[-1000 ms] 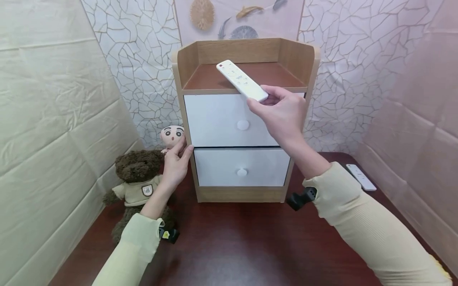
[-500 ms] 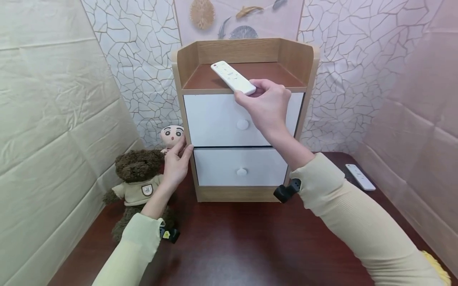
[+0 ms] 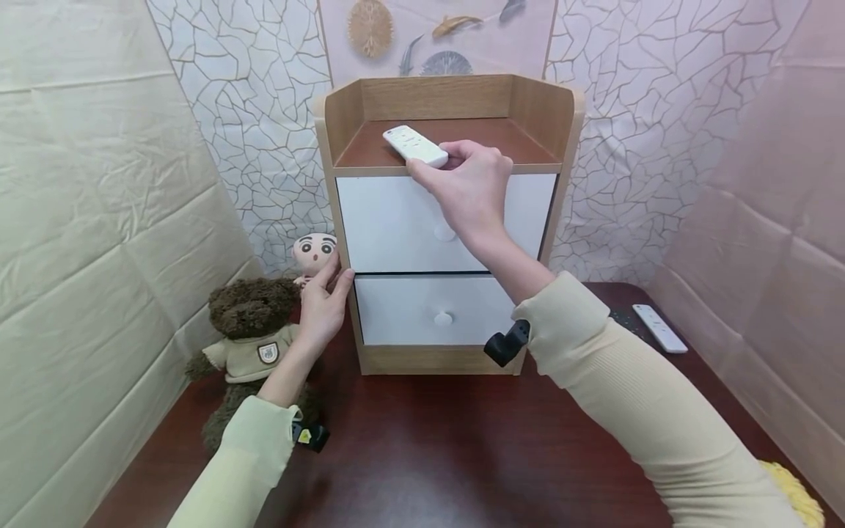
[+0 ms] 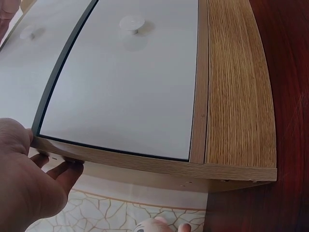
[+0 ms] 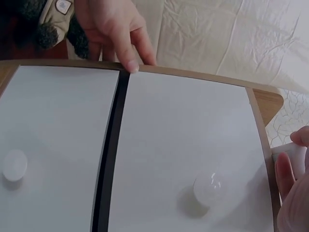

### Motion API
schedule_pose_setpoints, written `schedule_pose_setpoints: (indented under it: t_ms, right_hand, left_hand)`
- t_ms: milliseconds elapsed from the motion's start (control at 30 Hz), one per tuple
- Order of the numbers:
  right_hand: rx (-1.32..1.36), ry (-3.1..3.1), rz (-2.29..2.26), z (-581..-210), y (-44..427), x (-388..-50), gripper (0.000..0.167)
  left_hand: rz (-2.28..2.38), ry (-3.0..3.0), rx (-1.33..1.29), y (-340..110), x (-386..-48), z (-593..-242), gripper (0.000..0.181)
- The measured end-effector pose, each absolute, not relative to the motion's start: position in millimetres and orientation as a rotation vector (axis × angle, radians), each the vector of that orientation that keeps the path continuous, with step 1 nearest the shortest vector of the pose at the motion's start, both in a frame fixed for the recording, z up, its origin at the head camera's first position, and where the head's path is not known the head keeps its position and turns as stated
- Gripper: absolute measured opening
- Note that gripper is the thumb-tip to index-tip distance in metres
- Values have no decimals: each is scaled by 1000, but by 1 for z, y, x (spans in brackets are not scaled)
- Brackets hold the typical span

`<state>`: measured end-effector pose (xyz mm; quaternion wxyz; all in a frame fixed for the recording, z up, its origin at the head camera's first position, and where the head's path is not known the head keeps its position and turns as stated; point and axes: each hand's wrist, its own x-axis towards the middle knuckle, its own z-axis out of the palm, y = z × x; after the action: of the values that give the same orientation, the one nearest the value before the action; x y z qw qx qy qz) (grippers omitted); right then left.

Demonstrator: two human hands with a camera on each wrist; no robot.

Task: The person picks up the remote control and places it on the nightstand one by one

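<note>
My right hand (image 3: 475,187) pinches the near end of a white remote (image 3: 416,145) over the front part of the cabinet's brown top shelf (image 3: 485,136); whether the remote touches the shelf I cannot tell. In the right wrist view that hand (image 5: 295,186) shows at the right edge. My left hand (image 3: 321,308) grips the left side of the wooden cabinet (image 3: 429,359). The left wrist view shows the left hand's (image 4: 31,186) thumb on the front edge and fingers against the side panel. Both white drawers (image 3: 396,220) are closed.
A brown plush bear (image 3: 254,312) in a beige shirt sits left of the cabinet, a round-faced doll (image 3: 314,253) behind it. A second white remote (image 3: 659,328) lies on the dark red table (image 3: 422,447) at right, near a yellow item (image 3: 795,495) at the lower right.
My right hand has carried the remote left and slightly down, lower over the top shelf, and the remote lies flatter. My left hand has kept its place on the cabinet's side.
</note>
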<state>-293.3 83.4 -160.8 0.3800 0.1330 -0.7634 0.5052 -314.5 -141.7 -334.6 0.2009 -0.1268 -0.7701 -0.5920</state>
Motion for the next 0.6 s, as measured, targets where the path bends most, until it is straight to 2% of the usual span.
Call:
schedule_pose_setpoints:
  t_ms: [300, 600]
  right_hand:
    - [297, -1999, 1268, -156, 72, -294, 39]
    - [322, -1958, 1441, -157, 61, -296, 46]
  left_hand:
    - [-1661, -2143, -355, -142, -313, -334, 56]
    - [-1652, -2153, -344, -141, -314, -334, 56]
